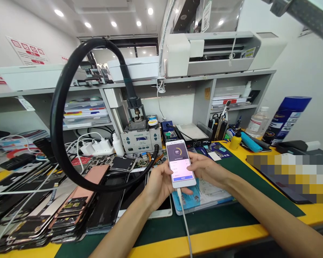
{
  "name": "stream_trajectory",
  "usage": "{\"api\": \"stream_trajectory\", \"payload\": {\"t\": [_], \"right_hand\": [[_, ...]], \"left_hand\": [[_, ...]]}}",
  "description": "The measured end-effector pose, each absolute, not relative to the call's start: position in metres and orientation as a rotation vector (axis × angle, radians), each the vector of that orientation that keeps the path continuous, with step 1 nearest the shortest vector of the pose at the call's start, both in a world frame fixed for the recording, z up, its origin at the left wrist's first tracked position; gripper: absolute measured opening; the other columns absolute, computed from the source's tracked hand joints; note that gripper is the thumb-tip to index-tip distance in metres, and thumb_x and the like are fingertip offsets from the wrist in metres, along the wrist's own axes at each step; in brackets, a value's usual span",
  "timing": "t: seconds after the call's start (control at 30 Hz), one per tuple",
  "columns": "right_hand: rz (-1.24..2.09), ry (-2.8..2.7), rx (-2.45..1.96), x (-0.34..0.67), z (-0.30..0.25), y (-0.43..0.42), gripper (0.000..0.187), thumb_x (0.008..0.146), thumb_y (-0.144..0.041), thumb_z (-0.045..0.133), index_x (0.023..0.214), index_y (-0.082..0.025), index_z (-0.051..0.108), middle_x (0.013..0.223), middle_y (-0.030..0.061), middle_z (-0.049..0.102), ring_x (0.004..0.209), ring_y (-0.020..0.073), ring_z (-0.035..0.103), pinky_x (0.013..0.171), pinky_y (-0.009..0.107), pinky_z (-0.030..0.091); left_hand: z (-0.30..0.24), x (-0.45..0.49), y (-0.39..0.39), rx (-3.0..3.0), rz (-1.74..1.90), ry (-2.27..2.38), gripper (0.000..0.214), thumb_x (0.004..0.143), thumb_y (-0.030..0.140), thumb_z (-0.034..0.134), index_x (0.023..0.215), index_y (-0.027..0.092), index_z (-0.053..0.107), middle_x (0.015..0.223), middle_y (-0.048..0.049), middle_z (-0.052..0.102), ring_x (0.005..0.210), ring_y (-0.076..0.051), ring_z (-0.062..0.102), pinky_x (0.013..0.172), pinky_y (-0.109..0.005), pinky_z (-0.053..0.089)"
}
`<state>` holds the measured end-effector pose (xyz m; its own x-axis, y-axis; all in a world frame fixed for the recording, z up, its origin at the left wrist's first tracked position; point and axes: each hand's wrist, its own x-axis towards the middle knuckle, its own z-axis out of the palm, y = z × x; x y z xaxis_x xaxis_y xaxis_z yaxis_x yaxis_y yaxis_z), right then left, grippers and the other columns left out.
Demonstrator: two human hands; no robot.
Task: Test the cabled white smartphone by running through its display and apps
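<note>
A white smartphone [180, 165] with a lit screen is held upright between both hands. A round gauge reading about 40 shows on the dark upper part of its screen, with a blue button near the bottom. My left hand [161, 181] grips the phone's left side and lower edge, its thumb at the screen's edge. From the right, my right hand [204, 165] supports the phone, with its thumb over the screen. A white cable [185, 218] is plugged into the bottom of the phone. Behind the phone lies a blue and clear flat case [210, 195].
Stacks of disassembled phones [72, 204] and a white tablet [161, 211] lie to the left. A soldering hot-air station [141, 139] with a thick black hose [55, 118] stands behind. Bottles, a blue can [286, 120] and a dark tablet [274, 182] sit on the right.
</note>
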<state>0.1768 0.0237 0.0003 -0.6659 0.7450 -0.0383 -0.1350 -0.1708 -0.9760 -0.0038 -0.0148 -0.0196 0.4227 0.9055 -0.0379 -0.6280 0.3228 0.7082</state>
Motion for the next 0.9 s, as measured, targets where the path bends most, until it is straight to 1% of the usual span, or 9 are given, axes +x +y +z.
{"api": "stream_trajectory", "payload": {"t": [0.13,0.33,0.4,0.53,0.7,0.8,0.9], "right_hand": [[1.825,-1.513,-0.755,0.1751,-0.0019,0.023,0.052,0.077,-0.018,0.064,0.128,-0.019,0.056,0.113,0.0102,0.069,0.095,0.0251,0.064,0.077,0.036,0.046],[1.875,-1.461,-0.686,0.1763,-0.0008,0.023,0.049,0.08,-0.021,0.054,0.13,-0.018,0.057,0.123,0.0117,0.066,0.105,0.029,0.061,0.082,0.04,0.045],[1.871,-1.459,-0.698,0.1758,-0.0002,0.0229,0.049,0.08,-0.02,0.054,0.129,-0.018,0.057,0.122,0.0114,0.066,0.103,0.0285,0.061,0.081,0.04,0.045],[1.852,-1.458,-0.74,0.1747,0.0005,0.0218,0.046,0.082,-0.023,0.056,0.128,-0.018,0.058,0.118,0.0112,0.068,0.096,0.0265,0.062,0.079,0.038,0.045],[1.862,-1.444,-0.723,0.1752,0.0004,0.0212,0.045,0.083,-0.025,0.057,0.128,-0.019,0.058,0.119,0.0111,0.068,0.1,0.0277,0.062,0.08,0.038,0.045],[1.868,-1.44,-0.729,0.1752,0.0,0.0213,0.044,0.083,-0.025,0.056,0.127,-0.018,0.058,0.113,0.0109,0.07,0.095,0.0273,0.062,0.077,0.038,0.046],[1.867,-1.436,-0.728,0.1752,-0.0005,0.0219,0.043,0.082,-0.024,0.056,0.125,-0.018,0.059,0.109,0.0099,0.07,0.093,0.0262,0.062,0.076,0.038,0.045]], "left_hand": [[-0.0194,-0.0041,-0.0145,0.669,1.05,0.478,0.061,0.07,0.01,0.044,0.131,0.013,0.048,0.109,-0.0121,0.067,0.089,-0.026,0.066,0.072,-0.044,0.059],[-0.0214,-0.0047,-0.0141,0.703,1.066,0.508,0.058,0.07,0.007,0.046,0.128,0.013,0.051,0.109,-0.012,0.067,0.09,-0.025,0.066,0.073,-0.043,0.059],[-0.02,-0.0044,-0.015,0.726,1.064,0.541,0.056,0.071,0.006,0.048,0.126,0.013,0.052,0.11,-0.0124,0.067,0.09,-0.025,0.066,0.072,-0.042,0.06],[-0.0171,-0.0026,-0.0172,0.778,1.054,0.593,0.047,0.078,0.009,0.054,0.125,0.014,0.054,0.112,-0.0143,0.066,0.091,-0.027,0.066,0.067,-0.042,0.061],[-0.0175,0.0001,-0.0168,0.809,1.063,0.646,0.042,0.084,0.015,0.057,0.125,0.011,0.053,0.11,-0.0168,0.066,0.09,-0.03,0.067,0.06,-0.044,0.061],[-0.0178,0.0,-0.0162,0.821,1.065,0.643,0.041,0.085,0.018,0.057,0.126,0.011,0.053,0.108,-0.0169,0.067,0.089,-0.03,0.067,0.06,-0.045,0.061],[-0.0176,-0.0017,-0.016,0.795,1.052,0.586,0.041,0.085,0.019,0.055,0.126,0.011,0.054,0.112,-0.0175,0.066,0.091,-0.03,0.066,0.062,-0.044,0.061]]}}
